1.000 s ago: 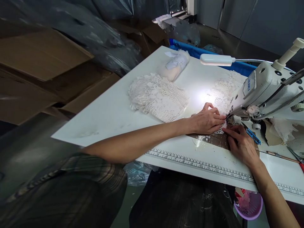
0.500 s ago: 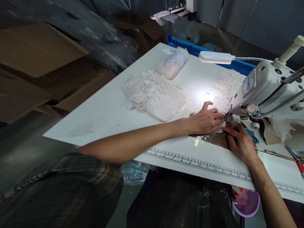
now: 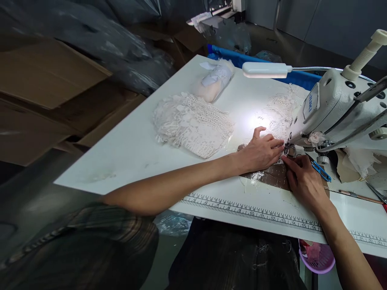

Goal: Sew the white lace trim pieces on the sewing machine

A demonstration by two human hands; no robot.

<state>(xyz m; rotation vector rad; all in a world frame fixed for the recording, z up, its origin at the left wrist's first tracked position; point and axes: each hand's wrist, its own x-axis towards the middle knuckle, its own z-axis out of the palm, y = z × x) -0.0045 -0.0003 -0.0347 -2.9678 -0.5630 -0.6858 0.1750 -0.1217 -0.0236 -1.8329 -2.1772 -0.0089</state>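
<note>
A white lace piece [image 3: 276,117] lies on the sewing machine's bed and runs to the needle area. My left hand [image 3: 262,152] rests flat on it just left of the presser foot [image 3: 290,150], fingers stretched and apart. At the near edge of the lace, my right hand [image 3: 306,183] has its index fingertip close to the foot, with the other fingers curled; its grip on the edge is partly hidden. Blue thread snips [image 3: 321,171] lie right beside the right hand. The white sewing machine [image 3: 329,104] stands over the work.
A stack of lace pieces [image 3: 193,125] and a wrapped bundle [image 3: 213,82] sit left on the white table [image 3: 121,157]. A lit lamp [image 3: 266,70] hangs above. Scissors [image 3: 376,193] lie far right. A purple basket [image 3: 319,262] is below; cardboard boxes [image 3: 51,76] stand left.
The view has shifted slightly, so the machine and table appear a little further left. Both hands keep nearly the same places beside the presser foot.
</note>
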